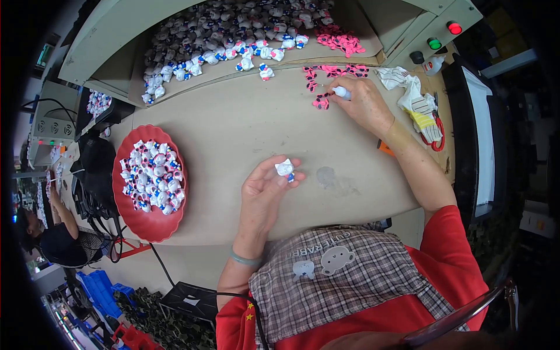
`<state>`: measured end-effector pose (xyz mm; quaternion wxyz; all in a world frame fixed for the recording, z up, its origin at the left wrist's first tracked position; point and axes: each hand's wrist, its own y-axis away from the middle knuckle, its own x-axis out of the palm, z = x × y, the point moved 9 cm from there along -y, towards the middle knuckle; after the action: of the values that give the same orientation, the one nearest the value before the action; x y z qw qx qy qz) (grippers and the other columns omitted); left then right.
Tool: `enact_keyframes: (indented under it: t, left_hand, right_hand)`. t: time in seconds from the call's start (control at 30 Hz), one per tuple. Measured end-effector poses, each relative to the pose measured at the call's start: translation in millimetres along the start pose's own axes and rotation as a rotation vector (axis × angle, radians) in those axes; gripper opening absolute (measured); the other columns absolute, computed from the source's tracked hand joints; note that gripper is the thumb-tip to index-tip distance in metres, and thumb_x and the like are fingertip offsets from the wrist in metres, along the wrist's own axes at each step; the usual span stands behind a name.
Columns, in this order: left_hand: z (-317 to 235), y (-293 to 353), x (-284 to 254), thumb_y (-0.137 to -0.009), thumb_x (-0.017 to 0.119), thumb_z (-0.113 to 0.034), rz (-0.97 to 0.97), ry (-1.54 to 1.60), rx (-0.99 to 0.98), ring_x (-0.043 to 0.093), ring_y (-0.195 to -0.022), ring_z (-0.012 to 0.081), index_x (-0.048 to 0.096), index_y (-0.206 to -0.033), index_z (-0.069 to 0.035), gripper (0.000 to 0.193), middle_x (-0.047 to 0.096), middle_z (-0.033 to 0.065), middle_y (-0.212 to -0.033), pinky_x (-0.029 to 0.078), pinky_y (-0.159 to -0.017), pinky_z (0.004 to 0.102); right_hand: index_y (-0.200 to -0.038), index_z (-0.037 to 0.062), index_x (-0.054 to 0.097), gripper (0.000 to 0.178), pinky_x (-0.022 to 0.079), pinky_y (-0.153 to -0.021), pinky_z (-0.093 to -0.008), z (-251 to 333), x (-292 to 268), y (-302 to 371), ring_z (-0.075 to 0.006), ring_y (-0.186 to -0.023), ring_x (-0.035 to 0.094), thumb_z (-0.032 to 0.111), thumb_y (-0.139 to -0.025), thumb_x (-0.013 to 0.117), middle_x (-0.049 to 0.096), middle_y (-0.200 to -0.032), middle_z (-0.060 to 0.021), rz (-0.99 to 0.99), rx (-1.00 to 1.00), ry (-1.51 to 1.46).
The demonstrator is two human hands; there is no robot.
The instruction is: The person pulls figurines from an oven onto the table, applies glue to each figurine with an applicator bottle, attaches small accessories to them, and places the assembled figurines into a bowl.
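My left hand (261, 192) is raised over the middle of the table, its thumb and fingers pinching a small white figurine (284, 168) with a blue part at its lower side. Farther off and to the right, my right hand (366, 100) grips a small white squeeze bottle (342, 92), its narrow tip pointing left. Under and beside that tip lie small pink pieces with black spots (321, 102). More of these pink pieces (344, 71) are laid out in a row along the shelf's front edge. Whether the tip touches a piece, I cannot tell.
A red scalloped basin (149, 228) with many figurines stands at the left. Behind the table, a shelf holds a heap of figurines (227, 29) and a pink pile (341, 44). White gloves (408, 87) and red-handled scissors (438, 131) lie right. Another person (64, 239) sits far left.
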<state>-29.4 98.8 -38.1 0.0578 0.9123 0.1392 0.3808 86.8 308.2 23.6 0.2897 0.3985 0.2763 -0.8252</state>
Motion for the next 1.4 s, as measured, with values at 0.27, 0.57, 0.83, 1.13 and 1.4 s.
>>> enact_keyframes:
  t: [0.27, 0.57, 0.83, 1.13, 1.4]
  left_hand:
    - [-0.3, -0.7, -0.8, -0.086, 0.057, 0.002, 0.005, 0.001, 0.008, 0.065, -0.095, 0.0254, 0.052, -0.123, 0.001, 0.037, 0.059, 0.0225, -0.115, 0.054, -0.082, 0.0314]
    - [0.6, 0.1, -0.6, -0.087, 0.057, 0.002, 0.006, -0.001, 0.003, 0.064, -0.096, 0.0255, 0.052, -0.123, 0.0, 0.036, 0.059, 0.0223, -0.115, 0.054, -0.083, 0.0315]
    - [-0.1, 0.2, 1.2, -0.087, 0.056, 0.002, 0.007, 0.009, -0.006, 0.064, -0.096, 0.0254, 0.055, -0.118, -0.001, 0.031, 0.06, 0.0201, -0.114, 0.053, -0.082, 0.0314]
    - [-1.2, 0.6, -0.7, -0.087, 0.054, 0.004, -0.012, -0.04, 0.007, 0.064, -0.097, 0.0254, 0.054, -0.12, 0.0, 0.034, 0.059, 0.0202, -0.115, 0.053, -0.082, 0.032]
    - [-4.3, 2.1, 4.3, -0.087, 0.056, 0.003, -0.027, -0.112, 0.075, 0.064, -0.096, 0.024, 0.054, -0.121, 0.001, 0.034, 0.058, 0.0195, -0.117, 0.054, -0.082, 0.0306]
  right_hand:
    - [-0.094, 0.0036, 0.064, 0.017, 0.048, -0.076, -0.0422, -6.3, -0.2, -3.7, -0.0334, -0.084, 0.061, 0.011, -0.078, 0.066, 0.065, -0.088, -0.0136, 0.056, -0.015, 0.023]
    - [-0.093, 0.0017, 0.054, 0.02, 0.046, -0.069, -0.0405, 1.8, 6.6, -8.4, -0.0339, -0.077, 0.059, 0.002, -0.074, 0.061, 0.06, -0.081, -0.0147, 0.176, -0.002, 0.056]
    - [-0.087, 0.0024, 0.052, 0.017, 0.045, -0.063, -0.0364, -16.9, -2.6, -0.2, -0.0258, -0.067, 0.057, 0.005, -0.074, 0.064, 0.058, -0.076, -0.0105, 0.108, 0.117, -0.062]
    - [-0.079, 0.0038, 0.058, 0.011, 0.041, -0.051, -0.02, 16.5, 12.4, 40.7, -0.0059, -0.059, 0.054, 0.006, -0.077, 0.068, 0.06, -0.073, -0.0016, 0.193, 0.409, -0.923]
    - [-0.086, 0.0003, 0.06, 0.009, 0.044, -0.049, -0.0215, 66.8, 54.7, 81.0, -0.0088, -0.059, 0.057, 0.005, -0.082, 0.066, 0.061, -0.074, -0.0044, 0.312, 0.447, -1.364]
